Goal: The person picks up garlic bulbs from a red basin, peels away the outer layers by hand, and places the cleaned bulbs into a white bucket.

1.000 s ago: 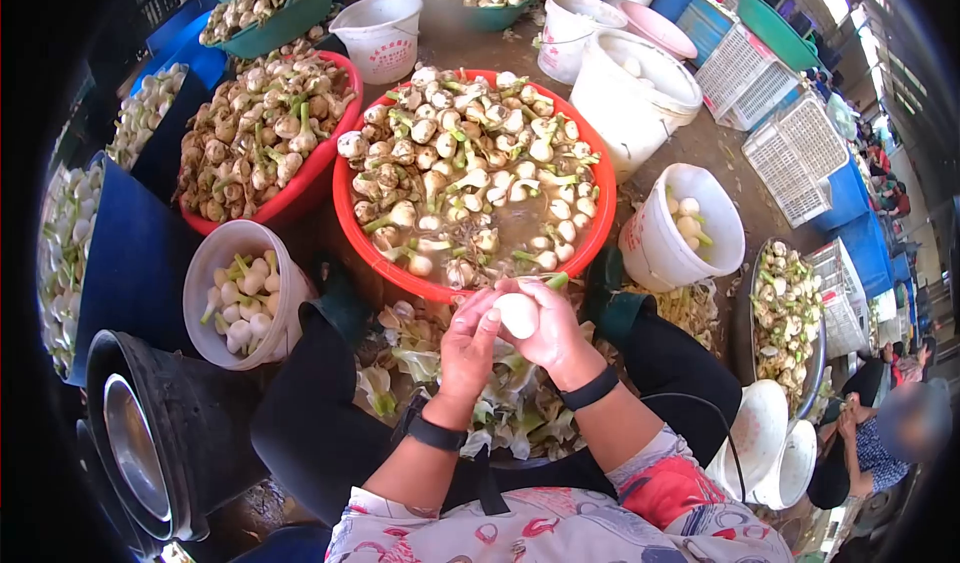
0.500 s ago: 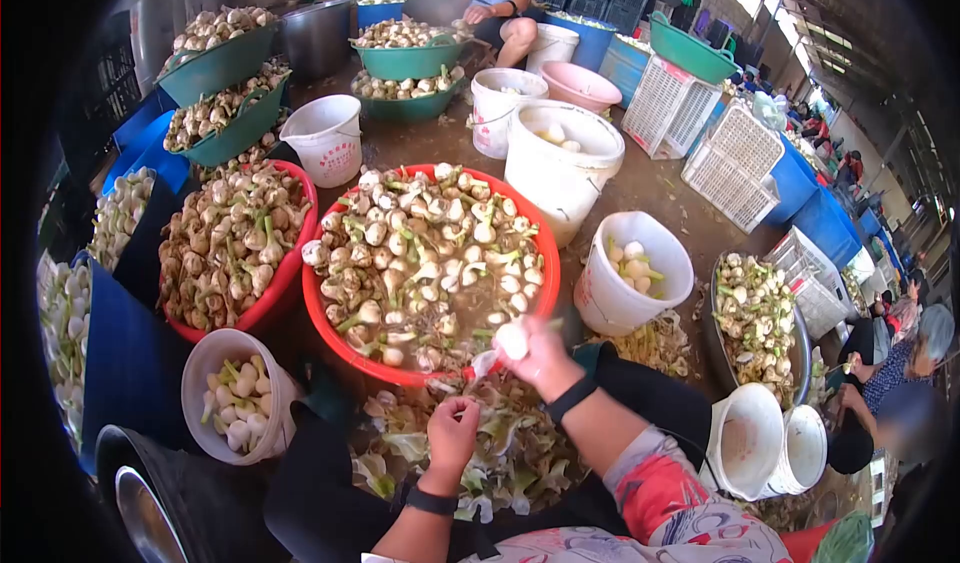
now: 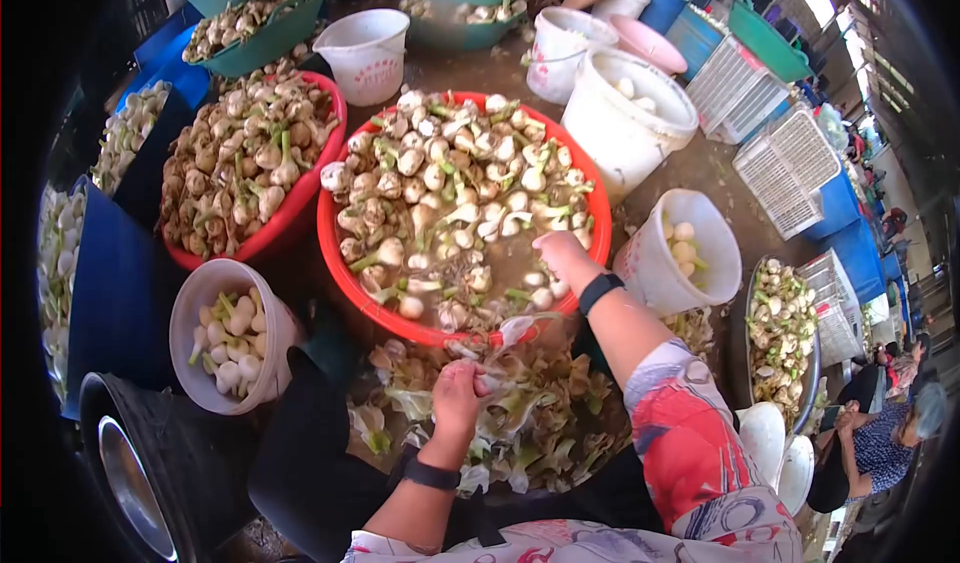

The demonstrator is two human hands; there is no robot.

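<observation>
A red basin [image 3: 330,231] in front of me holds murky water and many garlic bulbs [image 3: 470,208], some brown-skinned, some white with green stems. My right hand [image 3: 562,255] is over the basin's right side, close to the bulbs; its fingertips are partly hidden, so its grip cannot be made out. Nearer to me, my left hand [image 3: 457,393] is closed, its fingers curled together over a heap of peeled skins and leaves [image 3: 540,418]; what it holds, if anything, is hidden. A pale strip of skin [image 3: 515,331] hangs on the basin's near rim.
A white bucket [image 3: 280,363] with peeled bulbs stands at left, another bucket [image 3: 728,253] with bulbs at right. A second red basin [image 3: 325,143] is heaped with unpeeled garlic. Farther off are a large white bucket [image 3: 610,148], plastic crates [image 3: 790,173] and a seated person [image 3: 880,443].
My right hand has moved away and up into the basin; the white bulb it held is no longer seen in it. My left hand stays near the skins. The view has tilted downward.
</observation>
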